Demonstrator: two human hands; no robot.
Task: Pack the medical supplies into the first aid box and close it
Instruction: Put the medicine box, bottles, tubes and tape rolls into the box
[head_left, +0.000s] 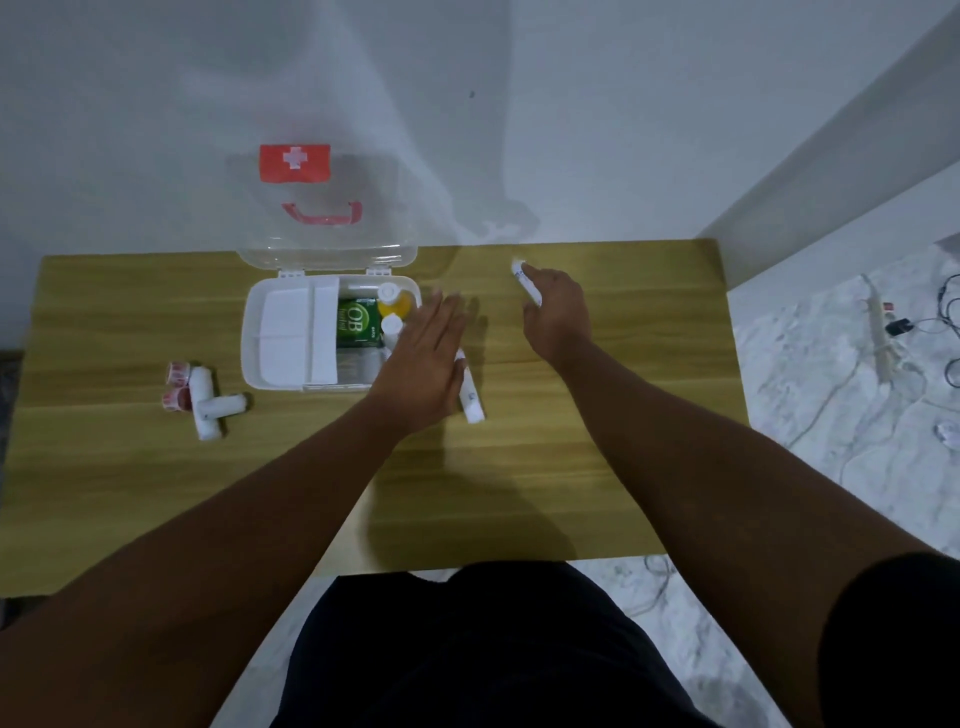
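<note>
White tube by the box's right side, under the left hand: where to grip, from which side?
Grip the tube across its near half, from above. It lies flat on the table, long axis running away from the person; the far end is hidden under the open left hand and sits near the box wall.

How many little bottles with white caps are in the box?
2. An orange bottle stands at the box's far right corner; a second bottle sits just nearer, beside the left hand, which may hide more.
</note>
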